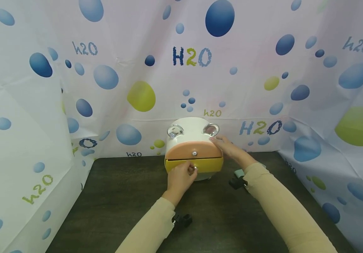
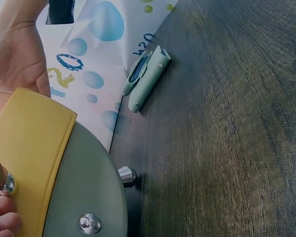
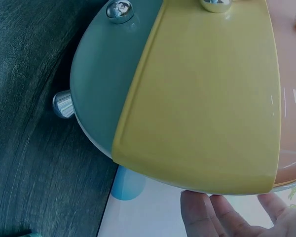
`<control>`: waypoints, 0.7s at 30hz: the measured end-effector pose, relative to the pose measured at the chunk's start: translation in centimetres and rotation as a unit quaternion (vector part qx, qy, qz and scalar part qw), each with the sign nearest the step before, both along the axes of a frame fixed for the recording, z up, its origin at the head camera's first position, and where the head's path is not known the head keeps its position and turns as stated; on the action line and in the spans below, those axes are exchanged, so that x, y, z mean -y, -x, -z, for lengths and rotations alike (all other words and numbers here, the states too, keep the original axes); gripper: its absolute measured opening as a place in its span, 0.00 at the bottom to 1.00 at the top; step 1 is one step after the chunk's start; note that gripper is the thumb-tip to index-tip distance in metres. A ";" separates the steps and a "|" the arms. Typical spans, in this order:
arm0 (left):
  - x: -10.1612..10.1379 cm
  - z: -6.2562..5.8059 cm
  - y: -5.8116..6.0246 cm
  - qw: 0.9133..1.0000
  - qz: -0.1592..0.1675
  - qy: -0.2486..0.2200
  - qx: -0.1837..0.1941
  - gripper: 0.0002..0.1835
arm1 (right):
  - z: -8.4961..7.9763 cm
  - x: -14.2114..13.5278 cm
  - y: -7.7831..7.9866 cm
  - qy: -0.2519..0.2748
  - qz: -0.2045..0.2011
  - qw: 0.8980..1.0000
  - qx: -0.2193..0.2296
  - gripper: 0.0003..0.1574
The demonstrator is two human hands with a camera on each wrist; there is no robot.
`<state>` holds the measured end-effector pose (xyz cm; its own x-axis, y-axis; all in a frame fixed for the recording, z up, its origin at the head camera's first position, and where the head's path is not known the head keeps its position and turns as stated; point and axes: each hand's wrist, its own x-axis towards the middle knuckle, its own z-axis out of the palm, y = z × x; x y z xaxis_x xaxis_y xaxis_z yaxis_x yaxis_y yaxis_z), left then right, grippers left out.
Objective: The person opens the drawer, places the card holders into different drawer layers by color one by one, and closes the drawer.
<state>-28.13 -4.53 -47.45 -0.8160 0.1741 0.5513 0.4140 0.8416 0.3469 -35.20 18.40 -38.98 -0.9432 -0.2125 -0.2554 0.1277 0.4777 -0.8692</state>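
A small rounded white cabinet (image 1: 190,130) stands on the table with an orange top drawer (image 1: 181,151), a yellow middle drawer (image 1: 211,165) and a green bottom drawer (image 2: 84,173). Thumb and fingers of my left hand (image 1: 181,177) pinch the silver knob (image 2: 10,183) of the yellow drawer. That drawer juts a little past the other two fronts. My right hand (image 1: 229,147) rests against the cabinet's right side with fingers extended. In the right wrist view, its fingertips (image 3: 195,205) touch the cabinet's edge beside the yellow drawer.
A pale green case (image 2: 150,79) with something dark blue in it lies on the dark wooden table (image 1: 124,196), right of the cabinet. Behind rises a white printed sheet (image 1: 156,133). Two clear ring-shaped ears (image 1: 211,129) top the cabinet.
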 end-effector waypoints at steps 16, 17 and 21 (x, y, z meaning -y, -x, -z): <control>0.0 0.0 0.3 1.000 -0.008 0.000 0.003 0.09 | 0.2 -0.1 0.0 0.011 0.009 1.000 0.001 0.63; 0.0 0.0 0.4 1.000 -0.008 0.000 0.004 0.09 | 0.2 -0.1 0.0 0.011 0.010 1.000 0.001 0.63; 0.0 0.1 0.5 1.000 -0.001 -0.004 -0.003 0.09 | 0.1 0.0 -0.1 0.014 0.009 1.000 0.004 0.62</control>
